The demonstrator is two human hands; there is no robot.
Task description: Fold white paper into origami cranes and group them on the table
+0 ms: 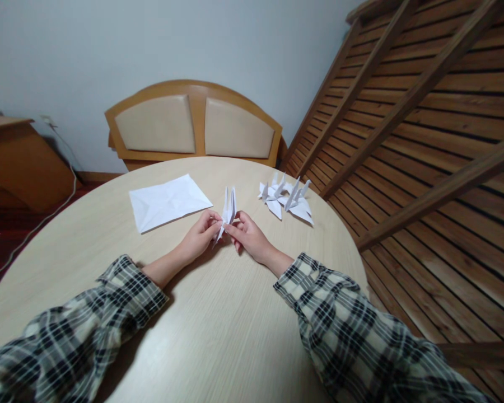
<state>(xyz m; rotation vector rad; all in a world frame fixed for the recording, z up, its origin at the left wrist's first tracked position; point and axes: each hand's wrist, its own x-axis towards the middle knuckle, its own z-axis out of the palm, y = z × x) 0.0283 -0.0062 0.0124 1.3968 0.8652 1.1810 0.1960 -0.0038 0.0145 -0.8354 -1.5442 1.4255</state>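
A round table (227, 336) with a pale wood-grain top spreads out beneath the grip, its bare surface nearest the person. Over that near part come two sleeves (353, 324) in black-and-white plaid, one to each side of the grip. The left hand (201, 232) and the right hand (250, 235) meet ahead of them, thumbs and fingers pinched closed on one small piece of folded paper (229, 212), a hand on either side of it. Its two narrow points stand upright above the fingertips, and a lower point slants down between the hands.

Just beyond the grip, to the left, creased white paper (170, 201) lies flat. Beyond the grip to the right, several white folded figures (301, 209) sit close together, slender points raised. Past the table's far edge stands a wooden headboard (199, 120) with two cream panels (157, 126), before a pale wall (235, 39). Brown wooden slats (403, 129) lean well to the right of the grip; far left are a wooden desk (21, 151) and a white cable (73, 173).
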